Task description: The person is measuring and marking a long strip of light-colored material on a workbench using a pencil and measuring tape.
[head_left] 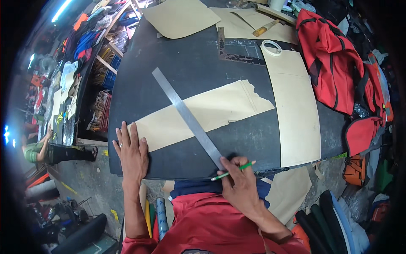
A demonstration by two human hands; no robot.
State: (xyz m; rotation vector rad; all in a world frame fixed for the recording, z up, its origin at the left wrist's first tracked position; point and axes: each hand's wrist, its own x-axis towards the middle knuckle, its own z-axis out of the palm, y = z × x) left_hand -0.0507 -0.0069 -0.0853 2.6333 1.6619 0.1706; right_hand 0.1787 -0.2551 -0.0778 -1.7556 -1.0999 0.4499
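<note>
A strip of tan paper (228, 102) with a torn right end lies slantwise on the dark table (190, 55). My left hand (133, 153) rests flat with its fingers spread, fingertips on the strip's left end and on the tabletop beside it. Across the strip runs a long steel ruler (182, 111), tilted from upper left to lower right. Its near end is between the fingers of my right hand (242, 186), at the table's front edge. That same hand also holds a green pencil (246, 166), which sticks out to both sides of the fingers.
A long tan paper panel (296, 114) lies at right, with a white tape roll (271, 48) on its far end. Farther back are a metal square (222, 47), a yellow-handled tool (265, 28) and more paper (182, 19). Red bags (327, 63) stand at right. Another person (40, 152) stands far left.
</note>
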